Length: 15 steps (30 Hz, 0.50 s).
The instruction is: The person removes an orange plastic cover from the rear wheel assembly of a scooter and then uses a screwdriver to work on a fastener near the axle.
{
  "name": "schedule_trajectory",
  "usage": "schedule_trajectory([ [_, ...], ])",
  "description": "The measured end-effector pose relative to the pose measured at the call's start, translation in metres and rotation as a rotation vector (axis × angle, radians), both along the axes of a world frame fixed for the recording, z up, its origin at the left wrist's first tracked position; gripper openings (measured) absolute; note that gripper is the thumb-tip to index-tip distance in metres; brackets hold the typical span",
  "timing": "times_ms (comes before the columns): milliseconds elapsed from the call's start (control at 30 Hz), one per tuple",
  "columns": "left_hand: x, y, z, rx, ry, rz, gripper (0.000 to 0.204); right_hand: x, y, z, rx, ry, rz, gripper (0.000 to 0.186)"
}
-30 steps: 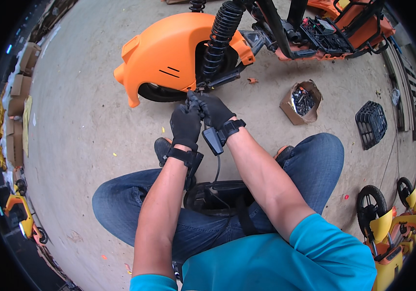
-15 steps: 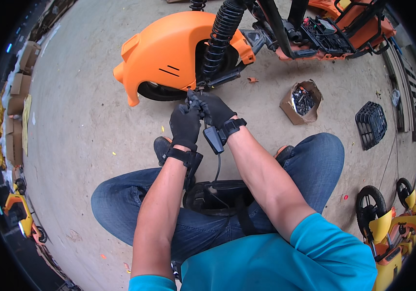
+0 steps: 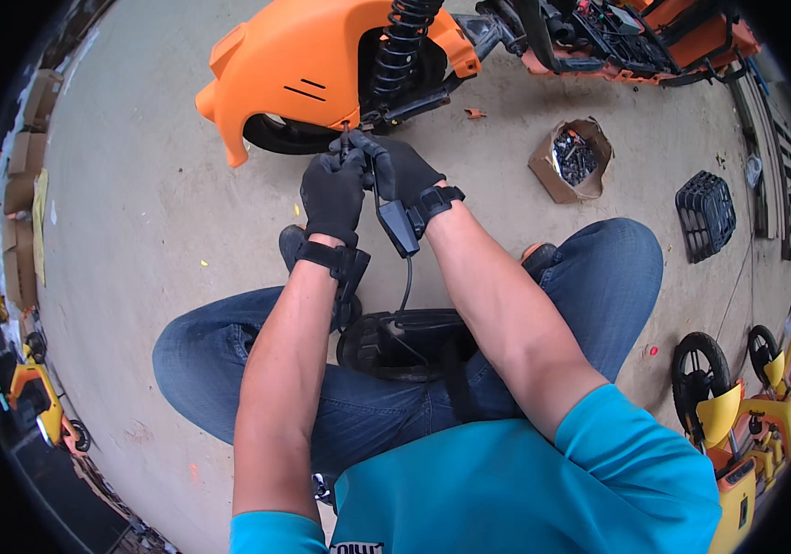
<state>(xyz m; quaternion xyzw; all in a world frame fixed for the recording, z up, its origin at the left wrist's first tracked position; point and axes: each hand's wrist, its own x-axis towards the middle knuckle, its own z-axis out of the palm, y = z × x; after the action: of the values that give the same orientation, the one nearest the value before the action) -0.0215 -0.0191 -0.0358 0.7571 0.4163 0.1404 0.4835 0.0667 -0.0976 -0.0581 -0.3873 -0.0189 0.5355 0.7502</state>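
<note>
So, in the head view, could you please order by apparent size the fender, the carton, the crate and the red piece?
1. Fender
2. Carton and crate: too alike to rank
3. Red piece

Bare forearms (image 3: 277,397) extend forward and converge — gloved left hand (image 3: 334,192) curled, gloved right hand (image 3: 405,170) just beside it, fingers (image 3: 372,150) bent and angled leftward.

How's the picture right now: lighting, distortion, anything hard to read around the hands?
Head view: soft light, no strong glare on the concrete floor; head view: fisheye bends the wooden planks at right; head view: black-gloved left hand and right hand blend where they meet, so grip detail is unclear.
</note>
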Motion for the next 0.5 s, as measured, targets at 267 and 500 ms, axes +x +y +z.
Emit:
schedule_trajectory([
  [267,0.005,-0.005,0.006,0.050,0.119,-0.025,0.030,0.005,-0.008,-0.008,0.020,-0.161,0.004,0.031],
  [500,0.004,-0.011,0.015,-0.034,0.115,-0.031,0.031,0.007,-0.006,-0.017,0.014,-0.186,0.047,0.036],
])
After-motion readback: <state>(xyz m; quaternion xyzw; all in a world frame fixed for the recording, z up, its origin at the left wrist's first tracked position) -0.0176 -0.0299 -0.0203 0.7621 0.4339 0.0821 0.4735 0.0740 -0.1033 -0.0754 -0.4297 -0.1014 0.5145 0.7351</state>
